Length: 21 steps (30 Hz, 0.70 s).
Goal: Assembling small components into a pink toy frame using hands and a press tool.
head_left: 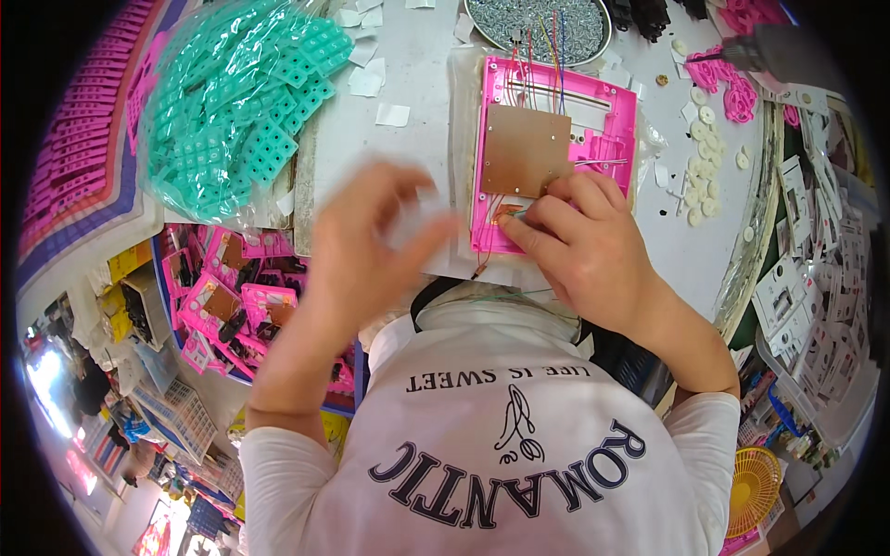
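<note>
— Where's the pink housing from your seat?

— Upper centre of the frame, flat on the counter, brown circuit board on top; my right hand rests on its lower edge, fingers curled, pinching something small I can't make out.

— And the left hand?

— Left of the housing, just beside it; blurred, fingers spread half open; whether it grips the pale scrap there, I cannot tell; teal keypad bag upper left, screw tray above.

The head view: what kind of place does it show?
Probably a small assembly workshop: a pink plastic frame with a brown circuit board, a tray of screws, and bagged green keypads.
</note>
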Available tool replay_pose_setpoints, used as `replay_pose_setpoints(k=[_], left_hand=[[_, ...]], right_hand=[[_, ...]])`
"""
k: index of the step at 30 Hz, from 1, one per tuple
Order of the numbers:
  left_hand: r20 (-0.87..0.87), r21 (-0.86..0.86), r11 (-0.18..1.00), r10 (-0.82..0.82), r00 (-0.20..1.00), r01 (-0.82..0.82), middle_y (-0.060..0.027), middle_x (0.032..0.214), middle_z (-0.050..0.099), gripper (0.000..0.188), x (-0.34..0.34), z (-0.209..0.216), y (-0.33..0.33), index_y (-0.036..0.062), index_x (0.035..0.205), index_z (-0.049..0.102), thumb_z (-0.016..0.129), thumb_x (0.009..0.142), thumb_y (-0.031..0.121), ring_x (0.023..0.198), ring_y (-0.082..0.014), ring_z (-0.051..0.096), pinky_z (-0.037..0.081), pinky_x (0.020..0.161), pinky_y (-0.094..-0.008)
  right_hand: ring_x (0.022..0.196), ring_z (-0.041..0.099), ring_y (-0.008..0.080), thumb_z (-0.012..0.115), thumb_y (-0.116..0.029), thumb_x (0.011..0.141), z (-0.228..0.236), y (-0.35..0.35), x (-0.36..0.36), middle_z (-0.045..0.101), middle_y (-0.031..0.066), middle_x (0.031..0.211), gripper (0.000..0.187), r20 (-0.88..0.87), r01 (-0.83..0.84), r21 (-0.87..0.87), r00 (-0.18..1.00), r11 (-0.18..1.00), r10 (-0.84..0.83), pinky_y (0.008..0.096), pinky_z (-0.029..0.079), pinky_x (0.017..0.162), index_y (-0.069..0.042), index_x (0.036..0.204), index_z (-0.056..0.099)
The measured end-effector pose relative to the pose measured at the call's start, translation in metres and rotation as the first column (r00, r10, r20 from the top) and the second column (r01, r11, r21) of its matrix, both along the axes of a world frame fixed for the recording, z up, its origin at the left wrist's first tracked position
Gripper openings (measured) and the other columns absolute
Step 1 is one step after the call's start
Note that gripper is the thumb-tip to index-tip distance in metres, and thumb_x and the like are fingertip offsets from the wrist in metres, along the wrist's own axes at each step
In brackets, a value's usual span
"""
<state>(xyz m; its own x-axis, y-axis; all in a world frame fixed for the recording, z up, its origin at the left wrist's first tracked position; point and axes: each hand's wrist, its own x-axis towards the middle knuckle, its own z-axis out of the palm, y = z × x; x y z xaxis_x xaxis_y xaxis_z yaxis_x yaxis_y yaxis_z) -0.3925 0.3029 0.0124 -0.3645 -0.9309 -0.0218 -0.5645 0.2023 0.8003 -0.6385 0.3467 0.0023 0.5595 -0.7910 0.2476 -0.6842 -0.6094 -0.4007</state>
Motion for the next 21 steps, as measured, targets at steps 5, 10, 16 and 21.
replay_pose_setpoints(k=[5, 10, 16, 21], left_hand=[[0.076, 0.198, 0.966, -0.185, 0.98, 0.167, -0.0075, 0.063, 0.059, 0.023, -0.012, -0.027, 0.06, 0.0043, 0.09, 0.072, 0.081, 0.085, 0.025, 0.053, -0.0187, 0.054, 0.044, 0.052, -0.0311], [-0.269, 0.71, 0.683, 0.038, 0.962, 0.171, -0.0007, 0.07, 0.064, 0.011, -0.001, -0.011, 0.041, -0.0004, 0.085, 0.067, 0.07, 0.092, 0.008, 0.063, -0.0073, 0.057, 0.044, 0.055, -0.0253], [-0.523, 0.676, 0.697, 0.223, 0.823, 0.241, 0.0018, 0.076, 0.064, 0.014, -0.004, 0.002, -0.019, 0.0018, 0.085, 0.069, 0.064, 0.095, 0.01, 0.069, -0.0025, 0.054, 0.042, 0.061, -0.0208], [-0.615, 0.582, 0.777, 0.227, 0.755, 0.241, 0.0011, 0.078, 0.064, 0.016, -0.025, -0.012, -0.034, 0.0019, 0.085, 0.069, 0.063, 0.095, 0.013, 0.07, -0.0035, 0.053, 0.04, 0.063, -0.0213]], right_hand=[[0.094, 0.056, 0.0283, 0.08, -0.011, 0.069, -0.002, 0.004, -0.002, 0.063, 0.0034, 0.097, 0.039, 0.057, 0.064, -0.026, 0.996, 0.998, -0.062, 0.0427, 0.046, 0.085, -0.008, 0.107, 0.074], [0.094, 0.055, 0.0275, 0.08, -0.013, 0.073, -0.002, 0.003, -0.001, 0.063, 0.0036, 0.097, 0.034, 0.033, 0.077, -0.045, 0.997, 0.996, -0.076, 0.0428, 0.045, 0.085, -0.008, 0.107, 0.074], [0.098, 0.054, 0.0257, 0.077, -0.024, 0.079, 0.001, 0.008, 0.006, 0.059, 0.004, 0.102, 0.042, -0.088, 0.122, -0.023, 0.988, 0.992, -0.123, 0.0443, 0.043, 0.091, -0.008, 0.117, 0.07], [0.099, 0.051, 0.0261, 0.076, -0.034, 0.081, 0.001, 0.02, 0.014, 0.055, 0.0053, 0.112, 0.063, -0.226, 0.165, 0.033, 0.962, 0.986, -0.153, 0.0444, 0.04, 0.094, -0.011, 0.137, 0.06]])
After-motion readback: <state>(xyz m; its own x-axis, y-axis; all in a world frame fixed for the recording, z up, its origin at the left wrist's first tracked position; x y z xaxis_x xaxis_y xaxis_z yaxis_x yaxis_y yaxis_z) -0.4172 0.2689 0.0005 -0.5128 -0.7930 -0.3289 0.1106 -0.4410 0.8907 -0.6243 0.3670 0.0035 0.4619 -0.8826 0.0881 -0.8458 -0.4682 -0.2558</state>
